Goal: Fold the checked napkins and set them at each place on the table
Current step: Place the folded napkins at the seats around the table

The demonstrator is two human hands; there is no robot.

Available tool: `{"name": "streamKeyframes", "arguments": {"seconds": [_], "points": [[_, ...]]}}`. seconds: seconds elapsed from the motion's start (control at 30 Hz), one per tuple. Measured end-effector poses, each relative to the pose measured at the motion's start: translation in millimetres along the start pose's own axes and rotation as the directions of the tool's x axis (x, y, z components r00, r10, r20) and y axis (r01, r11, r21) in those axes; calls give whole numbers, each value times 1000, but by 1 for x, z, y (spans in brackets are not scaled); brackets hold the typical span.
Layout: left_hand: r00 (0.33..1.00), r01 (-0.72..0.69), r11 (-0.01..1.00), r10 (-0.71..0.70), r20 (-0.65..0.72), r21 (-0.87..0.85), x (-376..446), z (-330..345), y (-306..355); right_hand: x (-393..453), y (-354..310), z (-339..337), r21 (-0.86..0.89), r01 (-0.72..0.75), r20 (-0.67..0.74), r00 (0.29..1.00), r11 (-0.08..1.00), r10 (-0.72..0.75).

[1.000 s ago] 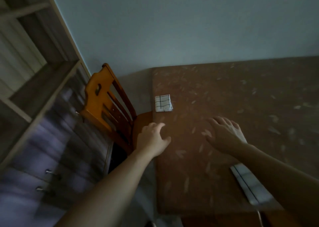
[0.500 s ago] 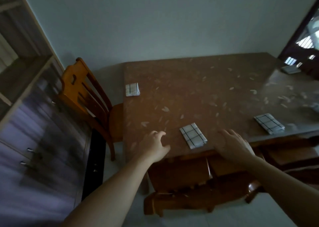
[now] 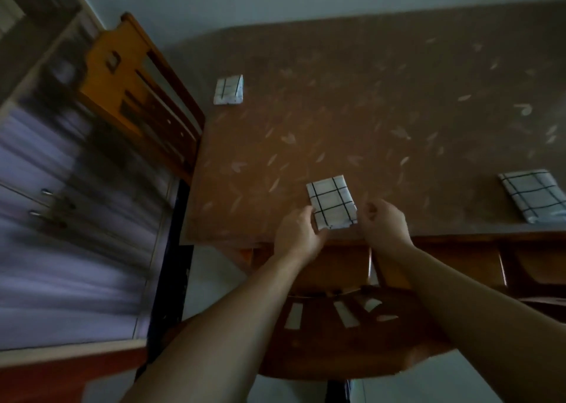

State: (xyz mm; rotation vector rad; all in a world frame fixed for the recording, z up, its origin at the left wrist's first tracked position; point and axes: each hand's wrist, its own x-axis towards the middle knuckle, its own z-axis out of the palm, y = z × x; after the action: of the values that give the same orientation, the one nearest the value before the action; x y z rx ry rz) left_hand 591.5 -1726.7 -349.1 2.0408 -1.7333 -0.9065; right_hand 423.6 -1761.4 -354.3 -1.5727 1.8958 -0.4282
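A folded white napkin with black checks (image 3: 332,203) lies near the front edge of the brown table (image 3: 367,111). My left hand (image 3: 298,234) pinches its near left corner between fingers and thumb. My right hand (image 3: 382,225) hovers with loosely curled fingers just beside the napkin's right edge and holds nothing. A second folded napkin (image 3: 228,89) lies at the table's left end. A third one (image 3: 533,197) lies further right along the front edge.
An orange wooden chair (image 3: 137,90) stands at the table's left end. Another wooden chair (image 3: 337,341) is tucked in just below my arms. A cabinet with drawers (image 3: 61,219) fills the left side, blurred.
The view has swung down and closer to the table. Both hands have come in on the napkin at the front edge, and my left hand has taken its corner.
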Motion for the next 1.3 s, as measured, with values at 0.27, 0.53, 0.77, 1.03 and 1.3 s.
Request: {"name": "streamKeyframes", "arguments": {"seconds": [0.27,0.53,0.77,1.03,1.3], "points": [[990,65,977,-88,-108,-204,16,26,2,18,-3,11,89,-42,10,999,995,42],[980,52,984,-84,-183,-170,16,14,-21,19,-10,30,156,-34,48,998,987,27],[978,53,991,-77,-195,-126,13,3,-46,12,-22,49,161,-5,83,997,987,-8],[984,9,999,-17,-179,-50,10,-1,-43,11,-24,41,84,30,100,994,996,-39],[951,-49,988,91,-297,147,3,-51,13,20,-15,-75,-216,182,-39,980,959,-195]]}}
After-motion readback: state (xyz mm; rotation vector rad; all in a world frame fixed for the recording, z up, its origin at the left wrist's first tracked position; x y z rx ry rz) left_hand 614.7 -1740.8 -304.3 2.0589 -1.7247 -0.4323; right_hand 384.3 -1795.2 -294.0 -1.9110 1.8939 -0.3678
